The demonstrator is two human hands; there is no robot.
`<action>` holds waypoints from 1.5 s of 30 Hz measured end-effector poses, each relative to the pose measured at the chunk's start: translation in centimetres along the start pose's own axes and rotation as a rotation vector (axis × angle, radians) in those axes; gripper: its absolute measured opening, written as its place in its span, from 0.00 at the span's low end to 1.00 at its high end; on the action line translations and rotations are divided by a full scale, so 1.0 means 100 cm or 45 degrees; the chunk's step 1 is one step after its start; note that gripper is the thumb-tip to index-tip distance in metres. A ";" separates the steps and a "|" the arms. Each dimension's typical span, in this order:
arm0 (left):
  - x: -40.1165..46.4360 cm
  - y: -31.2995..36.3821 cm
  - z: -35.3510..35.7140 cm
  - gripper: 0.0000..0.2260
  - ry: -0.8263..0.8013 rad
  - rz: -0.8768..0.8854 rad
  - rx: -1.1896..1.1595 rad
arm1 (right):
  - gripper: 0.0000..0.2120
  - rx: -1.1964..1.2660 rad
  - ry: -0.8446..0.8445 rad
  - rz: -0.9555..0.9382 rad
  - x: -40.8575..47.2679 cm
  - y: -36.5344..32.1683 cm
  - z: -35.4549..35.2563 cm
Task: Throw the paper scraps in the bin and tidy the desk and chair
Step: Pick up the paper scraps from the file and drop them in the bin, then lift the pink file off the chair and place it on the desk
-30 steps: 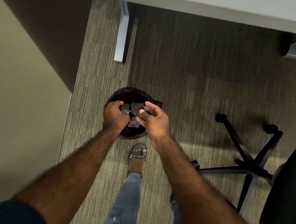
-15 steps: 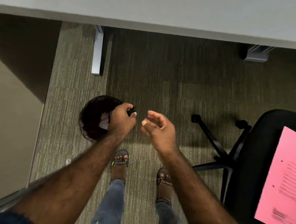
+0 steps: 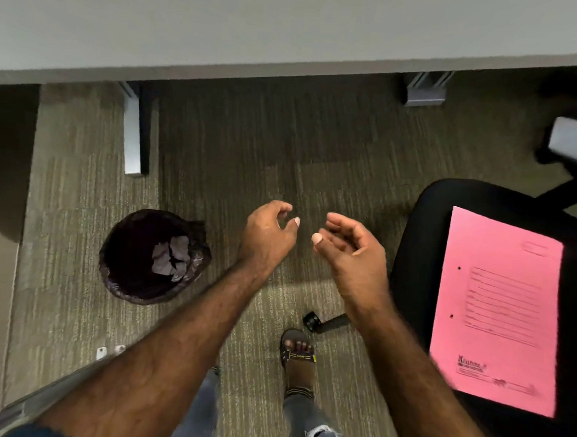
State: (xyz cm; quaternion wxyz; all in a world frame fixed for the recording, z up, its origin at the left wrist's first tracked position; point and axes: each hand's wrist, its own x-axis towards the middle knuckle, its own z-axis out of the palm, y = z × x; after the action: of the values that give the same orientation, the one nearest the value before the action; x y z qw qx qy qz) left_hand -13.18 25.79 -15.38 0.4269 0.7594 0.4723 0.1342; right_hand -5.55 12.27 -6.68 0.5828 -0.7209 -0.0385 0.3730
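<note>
On chair [image 3: 408,258] | pink folder [image 3: 496,309], long axis near-far | hands [image 3: 266,240] empty

The surface [image 3: 290,28] is smooth, matt grey laminate. The carpet [image 3: 251,143] is ribbed olive textile. The bin [image 3: 123,276] carries a glossy, crinkled black plastic liner holding creased paper scraps [image 3: 171,254]. The chair [image 3: 419,245] seat is matt black fabric. The folder [image 3: 499,309] is matt pink card. The desk leg [image 3: 133,133] is smooth painted metal.
</note>
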 end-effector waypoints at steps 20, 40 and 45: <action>-0.083 0.128 0.138 0.13 -0.477 0.045 -0.106 | 0.19 -0.237 0.506 0.006 -0.008 0.016 -0.240; -0.135 0.152 0.203 0.19 -0.712 -0.044 0.137 | 0.40 -0.786 0.767 0.508 -0.017 0.095 -0.368; -0.135 0.155 0.209 0.13 -0.747 -0.044 0.142 | 0.41 -0.886 0.801 0.505 -0.020 0.100 -0.377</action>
State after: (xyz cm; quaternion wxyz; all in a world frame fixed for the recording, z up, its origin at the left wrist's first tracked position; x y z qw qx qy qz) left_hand 1.87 0.70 -13.25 0.5050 0.7799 0.3483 -0.1243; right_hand 11.16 -22.46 -12.83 0.2097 -0.9432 0.1544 0.2063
